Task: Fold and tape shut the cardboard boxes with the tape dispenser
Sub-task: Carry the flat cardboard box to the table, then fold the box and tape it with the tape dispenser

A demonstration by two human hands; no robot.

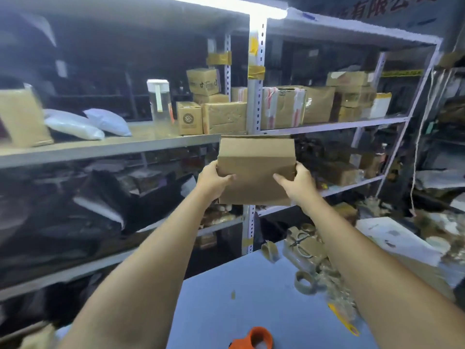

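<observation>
**Box Held Up Before the Rack**

The left hand [214, 181] and right hand [298, 185] curled round the lower corners of a plain brown cardboard box [255, 170]. Behind the box stood a perforated metal rack [255, 96] bearing taped cartons [224, 117]. Below the box lay a blue table [239, 298] with tape rolls [305, 282] and an orange tape dispenser [254, 340].

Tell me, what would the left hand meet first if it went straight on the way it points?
The box it grips, since the left hand points into it. Carried along, the box would likely reach the shelf post behind; depth is unclear.
</observation>
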